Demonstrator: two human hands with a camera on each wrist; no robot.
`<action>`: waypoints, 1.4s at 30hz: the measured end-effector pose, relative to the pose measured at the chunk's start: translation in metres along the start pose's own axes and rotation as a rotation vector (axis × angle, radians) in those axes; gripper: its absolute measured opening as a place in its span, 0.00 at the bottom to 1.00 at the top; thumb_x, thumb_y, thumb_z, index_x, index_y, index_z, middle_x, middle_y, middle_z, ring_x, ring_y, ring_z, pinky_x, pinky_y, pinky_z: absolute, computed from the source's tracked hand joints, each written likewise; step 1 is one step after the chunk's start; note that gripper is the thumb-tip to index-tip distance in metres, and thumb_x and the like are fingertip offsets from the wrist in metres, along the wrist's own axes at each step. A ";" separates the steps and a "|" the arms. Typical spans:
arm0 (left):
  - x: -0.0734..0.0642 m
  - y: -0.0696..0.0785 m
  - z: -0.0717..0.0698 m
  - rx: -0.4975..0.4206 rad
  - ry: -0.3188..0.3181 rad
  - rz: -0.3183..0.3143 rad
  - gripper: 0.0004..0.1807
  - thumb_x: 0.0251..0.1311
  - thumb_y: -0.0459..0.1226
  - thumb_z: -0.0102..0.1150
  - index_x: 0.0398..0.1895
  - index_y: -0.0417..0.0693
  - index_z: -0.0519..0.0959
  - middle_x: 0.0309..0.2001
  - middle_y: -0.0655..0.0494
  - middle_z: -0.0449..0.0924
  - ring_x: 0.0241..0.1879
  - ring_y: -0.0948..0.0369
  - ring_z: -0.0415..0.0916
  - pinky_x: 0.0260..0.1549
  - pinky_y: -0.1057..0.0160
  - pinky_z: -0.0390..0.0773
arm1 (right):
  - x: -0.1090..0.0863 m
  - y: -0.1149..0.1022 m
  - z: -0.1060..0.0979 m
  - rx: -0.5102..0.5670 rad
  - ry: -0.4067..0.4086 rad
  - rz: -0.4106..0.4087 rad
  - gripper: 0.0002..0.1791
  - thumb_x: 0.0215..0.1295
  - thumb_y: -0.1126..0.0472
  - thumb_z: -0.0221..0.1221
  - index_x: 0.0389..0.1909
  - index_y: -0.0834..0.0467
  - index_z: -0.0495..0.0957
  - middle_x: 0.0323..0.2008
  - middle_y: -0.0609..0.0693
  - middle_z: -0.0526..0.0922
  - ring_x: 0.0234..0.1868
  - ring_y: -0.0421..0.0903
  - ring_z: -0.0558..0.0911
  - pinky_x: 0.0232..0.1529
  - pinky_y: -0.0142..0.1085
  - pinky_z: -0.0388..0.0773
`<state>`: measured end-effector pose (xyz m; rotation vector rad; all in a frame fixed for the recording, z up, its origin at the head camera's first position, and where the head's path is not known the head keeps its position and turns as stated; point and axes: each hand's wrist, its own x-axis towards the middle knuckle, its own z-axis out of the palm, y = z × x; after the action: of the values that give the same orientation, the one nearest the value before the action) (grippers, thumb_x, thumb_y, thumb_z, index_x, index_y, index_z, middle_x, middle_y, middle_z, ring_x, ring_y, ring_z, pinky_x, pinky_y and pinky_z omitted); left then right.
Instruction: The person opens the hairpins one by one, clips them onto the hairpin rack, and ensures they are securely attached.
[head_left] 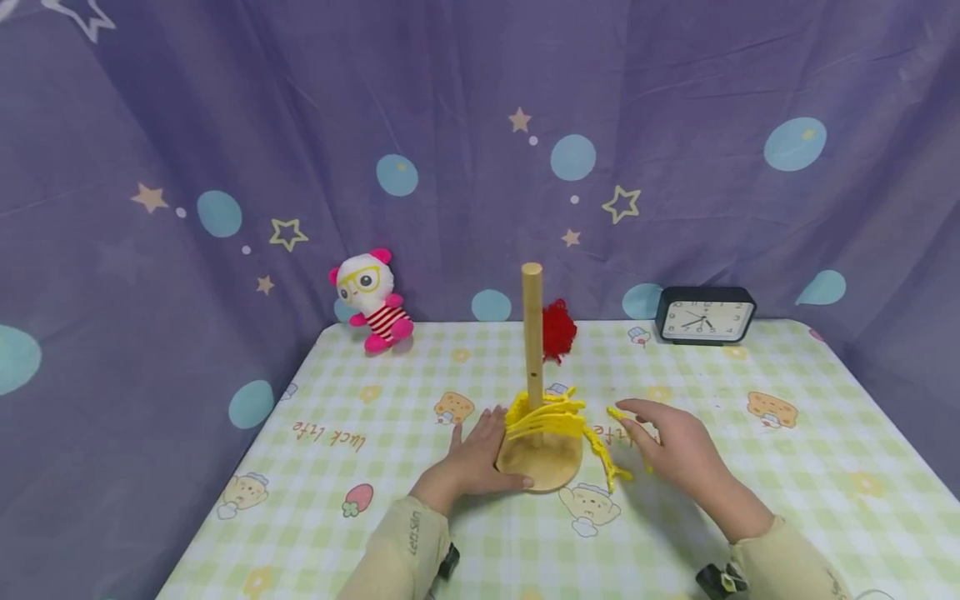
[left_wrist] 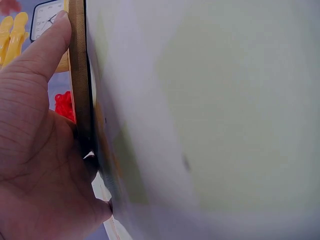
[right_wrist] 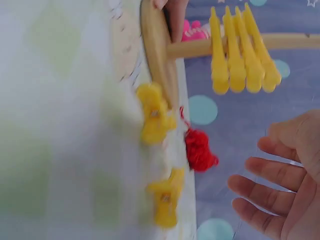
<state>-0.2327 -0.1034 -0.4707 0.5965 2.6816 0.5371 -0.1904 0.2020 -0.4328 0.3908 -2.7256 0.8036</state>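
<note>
A wooden stand (head_left: 532, 333) with a round base and upright post stands on the table. Around the lower post hang several slim yellow plastic pieces (right_wrist: 237, 72) with rounded ends; I cannot tell their exact kind. My left hand (head_left: 480, 462) holds the base's left edge, its thumb at the front rim and its fingers along the side. To the right, two loose yellow pieces (right_wrist: 155, 115) lie on the table. My right hand (head_left: 675, 442) is over the farther yellow piece (right_wrist: 167, 197), partly hiding it in the head view. Its fingers are spread and hold nothing in the right wrist view.
A red tangled bundle (head_left: 558, 332) lies behind the post. At the back left a pink and white plush panda (head_left: 375, 300) leans by the curtain. A black clock (head_left: 705, 317) stands at the back right. A checked cloth (head_left: 315, 508) covers the table.
</note>
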 end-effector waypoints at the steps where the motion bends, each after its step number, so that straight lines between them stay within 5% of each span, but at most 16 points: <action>1: 0.000 0.000 0.000 -0.001 0.000 0.001 0.63 0.51 0.68 0.60 0.79 0.45 0.41 0.78 0.51 0.37 0.77 0.54 0.33 0.69 0.39 0.30 | -0.002 0.004 -0.001 -0.007 -0.018 0.028 0.15 0.65 0.61 0.62 0.53 0.57 0.82 0.50 0.56 0.84 0.44 0.54 0.83 0.43 0.53 0.79; 8: 0.003 -0.003 0.002 0.016 0.002 -0.005 0.63 0.51 0.68 0.59 0.79 0.46 0.39 0.79 0.52 0.35 0.77 0.56 0.31 0.69 0.41 0.28 | -0.013 0.029 -0.002 -0.049 -0.166 0.199 0.17 0.61 0.53 0.66 0.46 0.60 0.82 0.43 0.56 0.85 0.38 0.52 0.83 0.37 0.51 0.78; 15: 0.001 -0.003 0.002 -0.017 0.005 0.007 0.62 0.51 0.67 0.61 0.78 0.43 0.42 0.78 0.50 0.37 0.77 0.53 0.33 0.69 0.39 0.29 | -0.020 0.041 0.006 -0.062 -0.261 0.236 0.23 0.55 0.49 0.69 0.45 0.61 0.80 0.39 0.54 0.85 0.37 0.50 0.82 0.38 0.51 0.77; 22: 0.000 -0.001 0.000 -0.013 0.002 0.003 0.63 0.51 0.68 0.60 0.78 0.44 0.41 0.78 0.51 0.37 0.77 0.54 0.33 0.69 0.39 0.29 | -0.020 0.043 0.013 -0.110 -0.281 0.231 0.27 0.50 0.46 0.72 0.44 0.61 0.80 0.39 0.51 0.81 0.41 0.52 0.80 0.44 0.52 0.76; 42: 0.002 -0.002 0.001 0.002 0.005 -0.003 0.64 0.50 0.69 0.59 0.78 0.45 0.41 0.79 0.52 0.37 0.77 0.55 0.33 0.69 0.40 0.30 | -0.019 0.048 0.015 -0.130 -0.228 0.179 0.23 0.47 0.46 0.73 0.37 0.57 0.80 0.33 0.48 0.78 0.33 0.46 0.76 0.35 0.46 0.75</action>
<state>-0.2350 -0.1040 -0.4734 0.5919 2.6881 0.5359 -0.1917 0.2359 -0.4750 0.2253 -3.0408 0.6548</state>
